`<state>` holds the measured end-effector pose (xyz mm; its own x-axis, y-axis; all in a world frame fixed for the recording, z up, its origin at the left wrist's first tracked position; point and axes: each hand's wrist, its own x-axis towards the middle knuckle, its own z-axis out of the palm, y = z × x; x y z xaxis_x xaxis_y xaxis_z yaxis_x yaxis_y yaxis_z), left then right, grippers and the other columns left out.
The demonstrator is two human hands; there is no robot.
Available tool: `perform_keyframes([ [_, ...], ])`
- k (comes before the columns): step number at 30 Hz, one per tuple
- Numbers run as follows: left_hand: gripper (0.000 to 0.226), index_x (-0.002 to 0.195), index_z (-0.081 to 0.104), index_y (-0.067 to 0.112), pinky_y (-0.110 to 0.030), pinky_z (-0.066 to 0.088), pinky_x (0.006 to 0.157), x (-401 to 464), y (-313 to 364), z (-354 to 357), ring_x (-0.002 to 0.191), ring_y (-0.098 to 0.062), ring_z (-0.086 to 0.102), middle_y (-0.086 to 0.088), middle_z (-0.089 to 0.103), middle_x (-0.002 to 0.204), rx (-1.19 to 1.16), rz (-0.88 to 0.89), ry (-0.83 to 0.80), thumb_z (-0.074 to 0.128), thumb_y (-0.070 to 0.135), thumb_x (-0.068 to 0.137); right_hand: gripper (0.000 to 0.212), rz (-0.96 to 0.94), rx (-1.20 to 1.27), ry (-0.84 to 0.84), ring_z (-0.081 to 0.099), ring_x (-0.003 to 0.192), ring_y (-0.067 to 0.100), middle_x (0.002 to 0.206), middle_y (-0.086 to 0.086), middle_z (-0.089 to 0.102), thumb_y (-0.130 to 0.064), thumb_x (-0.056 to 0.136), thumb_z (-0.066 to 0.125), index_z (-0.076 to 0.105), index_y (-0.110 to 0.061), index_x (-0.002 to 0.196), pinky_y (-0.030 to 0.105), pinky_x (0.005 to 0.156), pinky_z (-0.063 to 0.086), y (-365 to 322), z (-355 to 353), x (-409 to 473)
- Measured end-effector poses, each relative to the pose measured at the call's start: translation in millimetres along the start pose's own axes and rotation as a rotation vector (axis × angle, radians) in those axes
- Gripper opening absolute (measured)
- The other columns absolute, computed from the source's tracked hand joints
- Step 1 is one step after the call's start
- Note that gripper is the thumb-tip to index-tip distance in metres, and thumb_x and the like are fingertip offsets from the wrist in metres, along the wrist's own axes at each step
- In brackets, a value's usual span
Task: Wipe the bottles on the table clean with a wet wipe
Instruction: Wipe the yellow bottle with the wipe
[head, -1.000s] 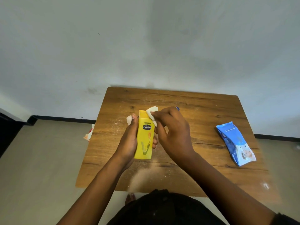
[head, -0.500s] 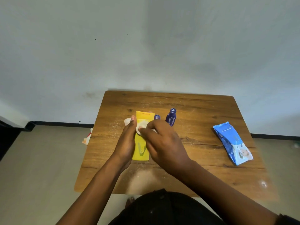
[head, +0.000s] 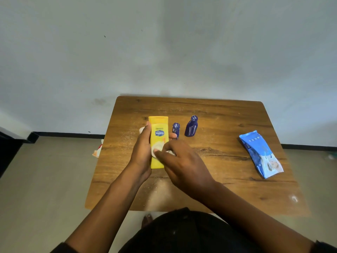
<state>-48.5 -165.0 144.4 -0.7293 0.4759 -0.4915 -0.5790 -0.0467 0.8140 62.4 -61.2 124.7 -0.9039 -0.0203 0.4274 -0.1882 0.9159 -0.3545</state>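
Wiping is in progress on the yellow bottle, which is held above the tabletop near its left-centre. The left hand is wrapped round the bottle's flat sides, thumb on one edge and fingertips on the other. The wet wipe is pinched in the right hand and pressed against the label face. The plastic body is judged light, fairly stiff and slippery when wetted; a grip across the narrow edges is advised. Two small blue bottles are left standing just beside.
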Motion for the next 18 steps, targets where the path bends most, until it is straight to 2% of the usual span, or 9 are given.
perform_keyframes([
  [2,0.066,0.135,0.062,0.009,-0.044,0.060,0.085,-1.0,-0.2,-2.4,0.103,-0.036,0.071,-0.028,0.069,0.126,-0.029,-0.016,0.005,0.028,0.058,0.107,0.037,-0.020,0.023,-0.023,0.061,0.102,0.024,0.115,0.011,0.066,-0.010,0.094,0.073,0.068,-0.013,0.130,0.034,0.075,0.055,-0.8,2.6,-4.7],
  [4,0.065,0.126,0.068,0.010,-0.044,0.059,0.088,-0.4,-4.5,-4.4,0.102,-0.033,0.073,-0.024,0.072,0.122,-0.051,-0.041,-0.006,0.031,0.059,0.106,0.033,-0.017,0.015,-0.010,0.062,0.101,0.025,0.112,0.011,0.066,-0.009,0.093,0.074,0.071,-0.013,0.126,0.035,0.076,0.054,1.7,2.4,-1.0],
  [6,0.059,0.119,0.071,0.012,-0.039,0.062,0.079,-1.2,-6.9,-3.4,0.093,-0.025,0.076,-0.016,0.077,0.111,-0.070,-0.066,-0.027,0.035,0.057,0.106,0.030,0.038,0.026,0.024,0.062,0.097,0.027,0.108,0.011,0.065,-0.006,0.093,0.072,0.073,-0.011,0.122,0.039,0.073,0.055,7.0,1.3,10.7],
  [8,0.056,0.122,0.070,0.011,-0.036,0.063,0.072,-1.4,-8.1,-0.1,0.092,-0.024,0.077,-0.013,0.077,0.109,-0.069,-0.071,-0.047,0.037,0.054,0.107,0.028,0.095,0.047,0.089,0.061,0.091,0.028,0.102,0.011,0.063,-0.003,0.092,0.068,0.075,-0.011,0.118,0.042,0.068,0.052,14.7,0.0,27.6],
  [10,0.056,0.131,0.067,0.009,-0.038,0.062,0.079,-1.6,-7.6,2.5,0.099,-0.025,0.076,-0.015,0.075,0.116,-0.082,-0.063,-0.058,0.038,0.051,0.108,0.025,0.133,0.060,0.144,0.061,0.087,0.027,0.098,0.009,0.063,-0.003,0.092,0.068,0.077,-0.014,0.112,0.041,0.065,0.051,20.5,-2.1,42.5],
  [12,0.053,0.132,0.066,0.009,-0.041,0.059,0.086,0.0,-5.0,1.2,0.101,-0.025,0.074,-0.014,0.075,0.116,-0.095,-0.048,-0.050,0.040,0.048,0.108,0.024,0.162,0.067,0.171,0.061,0.086,0.027,0.096,0.008,0.063,-0.002,0.090,0.070,0.077,-0.015,0.109,0.040,0.063,0.051,20.9,-3.5,50.3],
  [15,0.056,0.131,0.066,0.007,-0.040,0.060,0.084,5.5,-1.3,-5.5,0.101,-0.028,0.074,-0.016,0.073,0.117,-0.142,-0.070,-0.058,0.042,0.051,0.107,0.027,0.166,0.080,0.145,0.061,0.088,0.026,0.098,0.008,0.063,-0.001,0.089,0.072,0.078,-0.014,0.112,0.040,0.065,0.052,12.3,0.5,44.7],
  [18,0.059,0.121,0.069,0.007,-0.038,0.063,0.077,9.7,3.0,-12.0,0.089,-0.029,0.076,-0.018,0.076,0.108,-0.178,-0.070,-0.059,0.037,0.054,0.107,0.029,0.071,0.119,0.030,0.059,0.091,0.024,0.101,0.007,0.062,-0.004,0.091,0.070,0.076,-0.016,0.116,0.035,0.068,0.049,1.1,6.1,23.9],
])
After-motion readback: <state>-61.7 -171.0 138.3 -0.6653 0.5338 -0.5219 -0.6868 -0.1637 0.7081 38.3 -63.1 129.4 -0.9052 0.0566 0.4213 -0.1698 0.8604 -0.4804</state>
